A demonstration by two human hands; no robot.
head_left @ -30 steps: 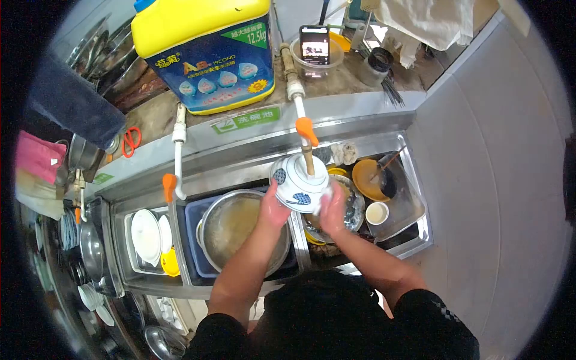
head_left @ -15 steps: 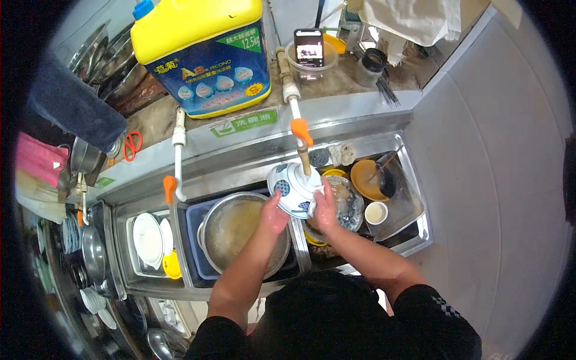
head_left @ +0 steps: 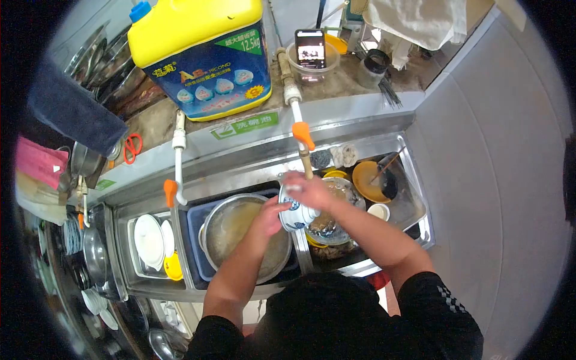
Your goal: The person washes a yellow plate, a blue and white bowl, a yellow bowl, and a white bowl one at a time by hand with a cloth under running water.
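Observation:
A white bowl with blue patterns [head_left: 294,219] is tipped on its side over the divider between the middle and right sinks. My left hand [head_left: 269,217] grips its left side, thumb on the outer wall. My right hand [head_left: 309,191] is at the bowl's upper edge, its fingers smeared by motion. Something whitish shows by those fingers, too blurred to name. Just above hangs the right tap [head_left: 303,135]. Below and left of the bowl, a large metal pot [head_left: 204,234] of cloudy water sits in a blue tub [head_left: 195,211].
Dishes soak in the right sink around an orange-yellow bowl [head_left: 366,180] and a small white cup [head_left: 379,210]. White plates [head_left: 149,240] lie in the left sink. A yellow detergent jug [head_left: 201,66] and a phone [head_left: 310,49] stand on the ledge.
The bowl has turned from base-up onto its side and dropped slightly. My right hand has moved from its right side up to its upper edge. My left hand keeps its grip.

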